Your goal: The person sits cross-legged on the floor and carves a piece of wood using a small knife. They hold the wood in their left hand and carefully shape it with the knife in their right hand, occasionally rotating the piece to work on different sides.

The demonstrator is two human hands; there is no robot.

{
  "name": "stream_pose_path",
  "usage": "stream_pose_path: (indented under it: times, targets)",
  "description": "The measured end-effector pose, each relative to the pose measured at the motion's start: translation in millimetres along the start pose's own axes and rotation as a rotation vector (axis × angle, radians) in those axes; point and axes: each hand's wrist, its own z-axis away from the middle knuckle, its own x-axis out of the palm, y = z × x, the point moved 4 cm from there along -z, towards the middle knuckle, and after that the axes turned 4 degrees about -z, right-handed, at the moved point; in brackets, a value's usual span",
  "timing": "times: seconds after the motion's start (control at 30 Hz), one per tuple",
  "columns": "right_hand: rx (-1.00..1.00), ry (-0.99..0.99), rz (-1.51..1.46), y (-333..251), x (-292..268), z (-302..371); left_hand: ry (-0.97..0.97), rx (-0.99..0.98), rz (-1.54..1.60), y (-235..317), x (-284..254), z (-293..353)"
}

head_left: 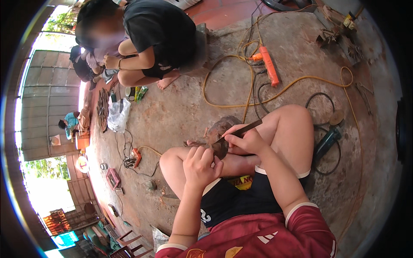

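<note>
I sit cross-legged on the floor with both hands over my lap. My right hand is closed round a long, flat, dark bar like a file. The bar slants down to the left, its lower end reaching a dark brown lump between my hands. My left hand is closed beside that lump, fingers curled and thumb pressed in. What it grips is hidden by the fingers. Just beyond lies a larger rounded brown piece, perhaps carved wood, partly covered by my right hand.
An orange power strip with a looping yellow cord lies ahead. A dark green power tool rests beside my right knee. Another person squats at the far left. A white plastic bag and a red-orange socket block lie left.
</note>
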Motion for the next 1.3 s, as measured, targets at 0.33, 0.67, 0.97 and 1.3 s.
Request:
stream_pose_path:
  times: [0.33, 0.67, 0.97, 1.3]
  targets:
    - [-0.133, 0.155, 0.125, 6, -3, 17, 0.021, -0.028, -0.049, 26, 9, 14]
    - [-0.381, 0.148, 0.328, -21, -8, 26, 0.042, -0.05, -0.033, 26, 8, 7]
    - [-0.217, 0.166, 0.062, 4, -7, 25, 0.03, -0.047, -0.032, 27, 12, -3]
    - [-0.4, 0.05, 0.378, -16, 0, 26, 0.052, -0.067, -0.028, 19, 8, -3]
